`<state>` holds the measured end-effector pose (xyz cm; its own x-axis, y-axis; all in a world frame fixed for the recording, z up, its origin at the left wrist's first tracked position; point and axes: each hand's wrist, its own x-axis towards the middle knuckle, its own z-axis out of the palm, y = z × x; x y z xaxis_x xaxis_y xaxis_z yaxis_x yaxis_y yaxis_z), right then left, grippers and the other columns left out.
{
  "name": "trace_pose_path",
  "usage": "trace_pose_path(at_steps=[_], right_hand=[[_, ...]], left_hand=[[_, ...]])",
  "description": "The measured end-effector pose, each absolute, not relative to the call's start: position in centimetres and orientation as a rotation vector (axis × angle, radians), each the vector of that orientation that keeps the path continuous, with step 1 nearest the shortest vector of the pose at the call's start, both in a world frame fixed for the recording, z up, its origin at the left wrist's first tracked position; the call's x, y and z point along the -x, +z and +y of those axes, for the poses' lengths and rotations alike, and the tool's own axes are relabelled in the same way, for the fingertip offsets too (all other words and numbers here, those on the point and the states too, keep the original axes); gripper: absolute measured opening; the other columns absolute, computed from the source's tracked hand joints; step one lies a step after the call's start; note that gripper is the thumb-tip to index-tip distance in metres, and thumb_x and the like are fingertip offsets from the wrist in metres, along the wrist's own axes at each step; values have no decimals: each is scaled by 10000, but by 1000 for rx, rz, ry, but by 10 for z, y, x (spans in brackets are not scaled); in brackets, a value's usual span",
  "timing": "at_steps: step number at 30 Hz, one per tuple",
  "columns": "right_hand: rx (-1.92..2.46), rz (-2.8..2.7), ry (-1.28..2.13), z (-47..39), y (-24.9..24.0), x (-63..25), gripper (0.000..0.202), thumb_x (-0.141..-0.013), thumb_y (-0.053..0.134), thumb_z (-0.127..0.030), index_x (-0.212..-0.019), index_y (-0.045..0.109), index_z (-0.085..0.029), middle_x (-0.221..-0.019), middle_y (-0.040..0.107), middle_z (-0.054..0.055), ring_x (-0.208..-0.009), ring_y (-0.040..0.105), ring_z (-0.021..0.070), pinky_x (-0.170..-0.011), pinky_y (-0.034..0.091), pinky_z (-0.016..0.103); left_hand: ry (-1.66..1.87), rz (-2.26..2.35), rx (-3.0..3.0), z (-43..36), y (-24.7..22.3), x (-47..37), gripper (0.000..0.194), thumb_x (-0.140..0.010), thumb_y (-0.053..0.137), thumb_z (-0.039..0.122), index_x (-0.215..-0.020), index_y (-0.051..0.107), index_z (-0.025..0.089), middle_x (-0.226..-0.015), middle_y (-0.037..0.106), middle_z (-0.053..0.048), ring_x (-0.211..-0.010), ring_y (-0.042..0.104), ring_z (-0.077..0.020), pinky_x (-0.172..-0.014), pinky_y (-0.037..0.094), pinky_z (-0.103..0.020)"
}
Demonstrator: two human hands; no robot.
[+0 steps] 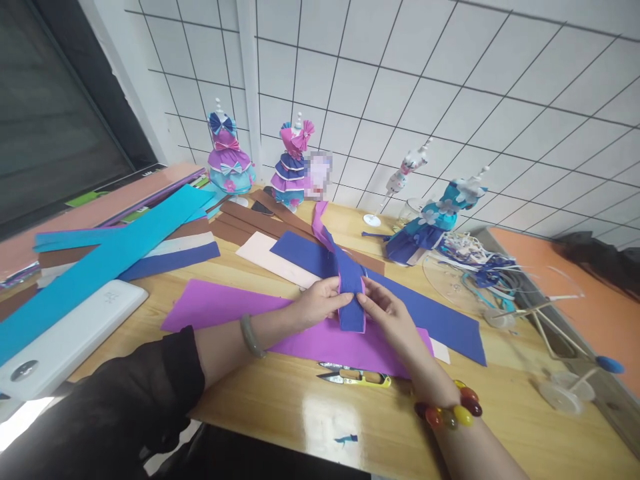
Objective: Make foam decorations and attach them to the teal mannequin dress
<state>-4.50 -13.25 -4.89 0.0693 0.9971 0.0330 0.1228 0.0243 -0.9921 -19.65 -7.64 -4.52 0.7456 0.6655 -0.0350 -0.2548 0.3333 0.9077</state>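
Between my two hands is a long blue crepe paper strip (pixel 353 320) with pink-purple edges; its far end twists back to a purple tail. My left hand (pixel 323 300) pinches the strip's left edge, thumb on top. From the right, my right hand (pixel 383 308) grips the opposite edge, its thumb also pressed on the blue face. Underneath lie a wide purple sheet (pixel 220 308) and a dark blue sheet (pixel 450 320), with a pale pink sheet (pixel 260 253) partly covered. Yellow-handled thread snips (pixel 355 377) rest just in front of the purple sheet.
Along the wall stand dress forms in paper dresses (pixel 230 163) (pixel 293 167) (pixel 427 220) and a slimmer form (pixel 400 179). Turquoise strips (pixel 140 243) and a white device (pixel 75 337) are at left. A scrap pile (pixel 480 263) and a wire stand (pixel 560 340) occupy the right.
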Motion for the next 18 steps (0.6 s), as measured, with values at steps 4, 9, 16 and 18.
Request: trace_pose_path(at_steps=[4, 9, 16, 18], right_hand=[[1249, -1221, 1271, -134, -46, 45, 274, -789, 553, -358, -989, 607, -178, -945, 653, 68, -836, 607, 189, -771, 475, 343], [1273, -1132, 1218, -136, -46, 49, 186, -738, 617, -350, -787, 625, -171, -754, 637, 8, -672, 566, 125, -663, 451, 257], [1279, -1155, 1200, -136, -43, 50, 259, -704, 623, -423, -712, 609, -165, -657, 597, -2, -601, 512, 114, -604, 418, 246], [1286, -1175, 1227, -138, -41, 51, 261, -702, 625, -425, -707, 604, -165, -640, 583, -7, -572, 495, 105, -570, 408, 236]], left_hand=[[657, 399, -1124, -79, -47, 196, 368, -721, 612, 310, -1037, 547, 134, -722, 599, -13, -572, 538, -79, -556, 421, -195], [612, 391, -1206, -81, -57, 194, 428, -722, 601, 357, -1087, 521, 149, -788, 603, -31, -616, 564, -104, -594, 449, -234], [591, 485, -1228, -75, -61, 195, 383, -698, 612, 417, -934, 565, 119, -665, 573, -6, -576, 541, -98, -592, 438, -244], [611, 503, -1126, -72, -57, 196, 345, -713, 591, 430, -845, 584, 112, -690, 588, -17, -611, 543, -100, -635, 436, -255]])
